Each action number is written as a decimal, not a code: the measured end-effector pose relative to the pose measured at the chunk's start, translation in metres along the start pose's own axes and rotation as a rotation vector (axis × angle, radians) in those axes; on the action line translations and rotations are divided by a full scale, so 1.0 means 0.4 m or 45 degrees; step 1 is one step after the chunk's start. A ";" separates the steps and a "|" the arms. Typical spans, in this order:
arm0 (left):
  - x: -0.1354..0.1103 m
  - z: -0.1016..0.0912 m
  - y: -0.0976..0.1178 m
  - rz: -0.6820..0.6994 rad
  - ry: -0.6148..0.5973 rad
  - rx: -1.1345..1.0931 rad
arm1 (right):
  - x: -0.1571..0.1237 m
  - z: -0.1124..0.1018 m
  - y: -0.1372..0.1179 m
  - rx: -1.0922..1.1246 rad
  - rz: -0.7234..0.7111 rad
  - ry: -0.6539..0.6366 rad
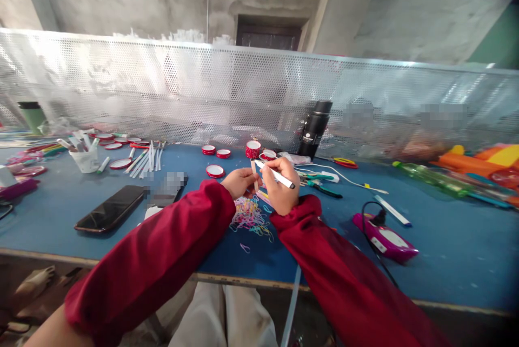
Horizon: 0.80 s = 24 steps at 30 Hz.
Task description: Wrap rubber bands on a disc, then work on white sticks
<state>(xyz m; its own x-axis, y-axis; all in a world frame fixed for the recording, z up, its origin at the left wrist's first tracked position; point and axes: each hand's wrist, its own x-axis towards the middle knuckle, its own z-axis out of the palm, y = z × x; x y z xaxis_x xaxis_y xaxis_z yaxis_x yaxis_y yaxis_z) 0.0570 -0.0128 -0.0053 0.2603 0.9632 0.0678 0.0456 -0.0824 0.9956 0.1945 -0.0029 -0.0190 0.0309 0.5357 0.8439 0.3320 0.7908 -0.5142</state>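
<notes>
My right hand (281,193) is closed around a white marker (279,177), whose black end points right and whose tip is up by my left hand. Pinched in my left hand (238,182) is a thin pale flat stick (254,175), held upright; its lower part is partly hidden by the fingers. The marker's tip is close to the stick, but I cannot tell if they touch. Just below both hands lies a loose heap of small coloured rubber bands (248,214), with a single pink band (245,248) nearer the table's edge.
Red-rimmed tape rolls (214,171) lie beyond my hands. Teal-handled pliers (330,191), a black bottle (315,131) and a purple device (385,239) with a cable are to the right. On the left are a phone (111,209), white pens (146,160) and a pen cup (84,159).
</notes>
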 end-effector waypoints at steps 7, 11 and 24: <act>-0.001 0.000 -0.003 -0.002 0.002 0.000 | -0.002 0.002 -0.005 -0.001 -0.017 -0.052; 0.001 -0.002 -0.006 0.008 -0.004 -0.014 | -0.001 0.001 0.000 -0.025 0.002 -0.012; 0.001 -0.003 -0.007 0.013 -0.016 0.015 | -0.001 0.002 0.003 -0.014 -0.014 0.016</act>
<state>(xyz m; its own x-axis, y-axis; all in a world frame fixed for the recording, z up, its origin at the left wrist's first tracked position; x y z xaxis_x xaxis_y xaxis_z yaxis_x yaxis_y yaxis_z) 0.0559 -0.0117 -0.0082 0.2726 0.9590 0.0774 0.0542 -0.0956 0.9939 0.1942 -0.0020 -0.0200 0.0389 0.5235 0.8511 0.3425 0.7932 -0.5035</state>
